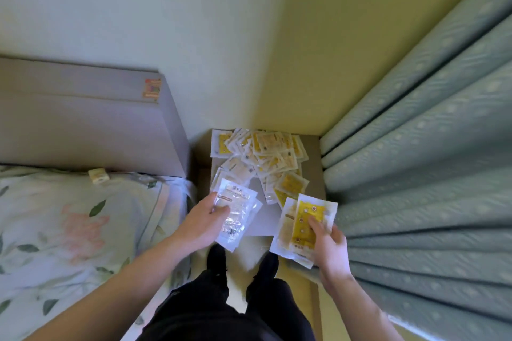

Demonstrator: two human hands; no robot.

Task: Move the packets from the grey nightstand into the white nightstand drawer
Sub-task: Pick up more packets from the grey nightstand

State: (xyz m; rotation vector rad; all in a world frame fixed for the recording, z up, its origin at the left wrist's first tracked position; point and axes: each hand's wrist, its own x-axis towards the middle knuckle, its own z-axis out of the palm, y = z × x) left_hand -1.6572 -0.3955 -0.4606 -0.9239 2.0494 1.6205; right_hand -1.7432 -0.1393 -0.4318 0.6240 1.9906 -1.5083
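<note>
A heap of several clear and yellow packets (263,155) covers the far half of the grey nightstand (263,223) in the corner. My left hand (202,223) grips a small stack of clear white packets (235,213) over the nightstand's near left edge, thumb on top. Over the near right corner, my right hand (329,241) holds a few yellow packets (303,225), thumb pressed on the top one. The white nightstand and its drawer are out of sight.
A bed with a floral pillow (69,224) and a grey headboard (83,119) lies to the left. Pale green curtains (429,174) hang close on the right. My legs and black shoes (241,266) stand in the narrow gap before the nightstand.
</note>
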